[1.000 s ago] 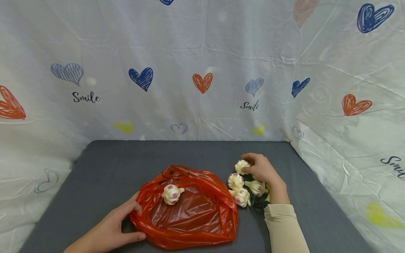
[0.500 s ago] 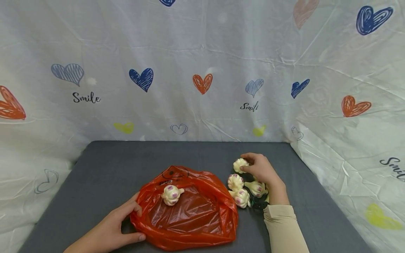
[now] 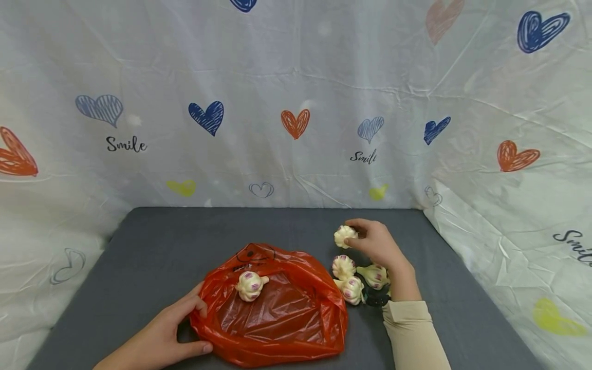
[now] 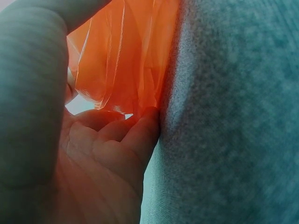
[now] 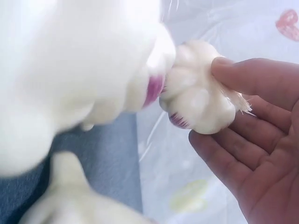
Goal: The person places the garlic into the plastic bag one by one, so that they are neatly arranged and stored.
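A red plastic bag (image 3: 277, 354) lies with its mouth spread wide, and one garlic bulb (image 3: 250, 286) sits in it near the left side. My left hand (image 3: 162, 329) holds the bag's left rim, its fingers curled at the edge; the left wrist view shows them against the orange-red plastic (image 4: 126, 56). Between thumb and fingers, my right hand (image 3: 381, 246) pinches a white garlic bulb (image 3: 345, 236) with purple marks. In the right wrist view that bulb (image 5: 198, 88) shows its root end toward the palm. Below that hand, several garlic bulbs (image 3: 351, 290) lie close together, partly hidden by the wrist.
A dark grey table (image 3: 162, 246) bears everything. Among the bulbs, a black item (image 3: 376, 297) by the right wrist is mostly hidden. A pale curtain (image 3: 259, 77) printed with hearts hangs behind the table and along both sides.
My right hand has shifted left and slightly away from me with the garlic bulb, drawing apart from the other bulbs. The left hand and bag stay in place.
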A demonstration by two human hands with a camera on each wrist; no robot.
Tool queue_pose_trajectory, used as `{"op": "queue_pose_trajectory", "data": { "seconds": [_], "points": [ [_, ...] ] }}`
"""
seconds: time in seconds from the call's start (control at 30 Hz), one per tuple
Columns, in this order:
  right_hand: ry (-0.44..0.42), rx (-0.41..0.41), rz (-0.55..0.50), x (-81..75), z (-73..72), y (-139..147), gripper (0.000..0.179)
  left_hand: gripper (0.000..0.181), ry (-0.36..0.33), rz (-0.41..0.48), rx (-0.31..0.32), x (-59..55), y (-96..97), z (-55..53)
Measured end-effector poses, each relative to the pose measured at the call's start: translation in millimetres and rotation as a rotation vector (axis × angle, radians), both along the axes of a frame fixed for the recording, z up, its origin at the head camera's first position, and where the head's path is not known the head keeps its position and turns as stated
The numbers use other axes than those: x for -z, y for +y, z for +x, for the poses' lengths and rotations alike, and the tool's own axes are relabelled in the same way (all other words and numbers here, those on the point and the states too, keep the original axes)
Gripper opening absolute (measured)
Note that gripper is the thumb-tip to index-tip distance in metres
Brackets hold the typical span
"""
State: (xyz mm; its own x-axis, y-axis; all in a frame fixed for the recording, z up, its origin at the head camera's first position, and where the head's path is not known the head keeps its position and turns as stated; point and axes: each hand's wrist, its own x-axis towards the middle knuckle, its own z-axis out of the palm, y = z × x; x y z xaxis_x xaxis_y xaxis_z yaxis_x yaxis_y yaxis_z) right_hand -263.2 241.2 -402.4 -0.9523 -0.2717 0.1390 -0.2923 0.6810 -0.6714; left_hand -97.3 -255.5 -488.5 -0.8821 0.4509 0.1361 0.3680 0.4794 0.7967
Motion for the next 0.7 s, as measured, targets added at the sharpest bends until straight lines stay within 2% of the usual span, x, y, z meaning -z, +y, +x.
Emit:
{"op": "queue_pose_trajectory", "data": {
  "seconds": [0.7],
  "points": [
    [0.114, -0.104, -0.043, -26.7, 19.4, -35.2, 0.045, 0.037, -0.019, -0.006, -0.008, -1.1, 0.1, 0.6]
  ]
}}
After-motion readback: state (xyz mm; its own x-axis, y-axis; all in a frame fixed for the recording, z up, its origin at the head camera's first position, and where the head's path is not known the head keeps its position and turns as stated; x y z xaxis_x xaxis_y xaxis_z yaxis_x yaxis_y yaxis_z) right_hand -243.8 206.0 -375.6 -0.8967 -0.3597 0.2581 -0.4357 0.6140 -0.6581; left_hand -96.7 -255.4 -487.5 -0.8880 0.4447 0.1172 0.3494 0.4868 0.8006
